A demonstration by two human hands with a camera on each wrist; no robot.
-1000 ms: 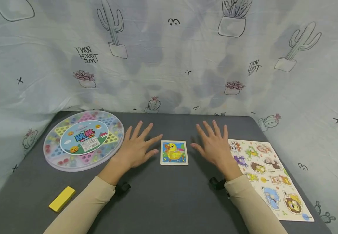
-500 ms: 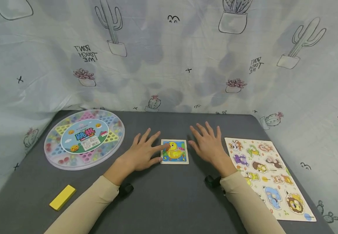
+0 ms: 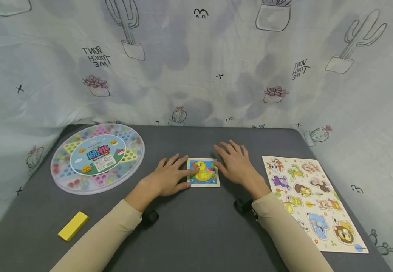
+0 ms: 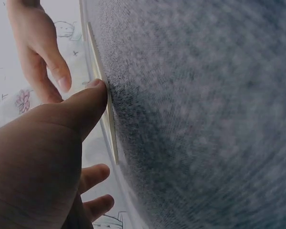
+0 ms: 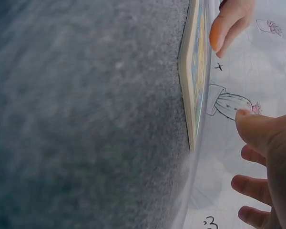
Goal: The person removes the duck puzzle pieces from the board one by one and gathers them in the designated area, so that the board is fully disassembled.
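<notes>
A small square duck puzzle point(image 3: 206, 176) with a pale wooden border lies flat on the grey table. My left hand point(image 3: 162, 180) is at its left side, fingers spread, with the index finger reaching over the picture. In the left wrist view, the thumb point(image 4: 93, 102) appears to touch the edge of the puzzle point(image 4: 113, 138). My right hand point(image 3: 238, 166) hovers by the upper right corner, fingers apart and holding nothing. From the right wrist, its thumb point(image 5: 250, 126) stands apart from the puzzle point(image 5: 187, 78).
A round Chinese checkers box point(image 3: 58, 151) lies at the back left. Near the left forearm is a yellow block point(image 3: 73, 226). A wooden animal puzzle board point(image 3: 305, 204) lies on the right, partly behind the right sleeve. A cactus-print cloth point(image 3: 196, 56) hangs behind the table point(image 3: 196, 234).
Both hands have moved inward toward the duck puzzle. The left index finger has come over the picture, and the right hand has shifted left. The view has tilted down slightly.
</notes>
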